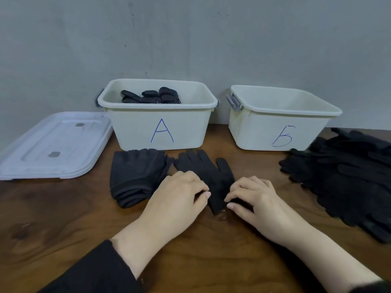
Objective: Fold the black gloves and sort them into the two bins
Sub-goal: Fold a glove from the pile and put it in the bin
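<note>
Two bins are set side by side at the back of the bench (63, 218), against the wall: bin A (160, 123) on the left, bin B (275, 127) on the right. Gloves (151, 96) are held in bin A. A lid (53, 146) is laid left of bin A. A folded stack (135, 176) and a flat glove (203, 170) are placed before bin A; a heap of gloves (349, 172) is piled at the right.

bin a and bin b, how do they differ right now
Bin A holds dotted black gloves; bin B shows none, though its floor is hidden from this angle. Bin A stands square to the camera, to the left; bin B is turned at an angle, to the right, with a grey latch facing its neighbour. Both are cream plastic, lidless, marked in blue pen, and stand on the wooden table by the wall.
</note>
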### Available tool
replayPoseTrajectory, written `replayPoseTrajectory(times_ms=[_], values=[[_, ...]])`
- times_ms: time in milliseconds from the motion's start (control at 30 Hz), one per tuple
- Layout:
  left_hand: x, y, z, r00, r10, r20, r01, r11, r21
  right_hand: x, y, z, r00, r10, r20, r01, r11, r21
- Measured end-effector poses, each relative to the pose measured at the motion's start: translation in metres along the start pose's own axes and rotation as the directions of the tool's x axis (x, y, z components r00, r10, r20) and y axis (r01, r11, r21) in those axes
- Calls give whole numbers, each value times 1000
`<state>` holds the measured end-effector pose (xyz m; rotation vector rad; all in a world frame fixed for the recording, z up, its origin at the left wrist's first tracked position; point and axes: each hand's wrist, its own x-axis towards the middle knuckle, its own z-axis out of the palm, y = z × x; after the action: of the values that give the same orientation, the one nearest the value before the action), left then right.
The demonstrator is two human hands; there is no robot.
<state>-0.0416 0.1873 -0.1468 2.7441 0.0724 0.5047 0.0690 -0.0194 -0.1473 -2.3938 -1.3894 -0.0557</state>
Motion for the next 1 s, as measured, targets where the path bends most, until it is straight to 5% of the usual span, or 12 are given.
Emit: replayPoseTrajectory(times_ms=[367,500,567,800,1000], values=[[-4,-2,4,991,19,132,-18,1000,-12,-18,-10,-8,994,-53,-96,58,997,48],[-6,-5,4,999,2,40,-4,999,44,-9,-13,1,998,-1,-57,7,995,101],[-2,5,8,1000,8,-30,-7,1000,18,-10,-12,-1,988,54,-145,-28,985,173],[21,87,38,981,37,-192,-70,982,-173,-32,19,-32,840,341,-423,-181,910,374],[39,138,62,984,125,-131,-155,955,-255,-70,63,-59,753,369,-545,-306,929,206]])
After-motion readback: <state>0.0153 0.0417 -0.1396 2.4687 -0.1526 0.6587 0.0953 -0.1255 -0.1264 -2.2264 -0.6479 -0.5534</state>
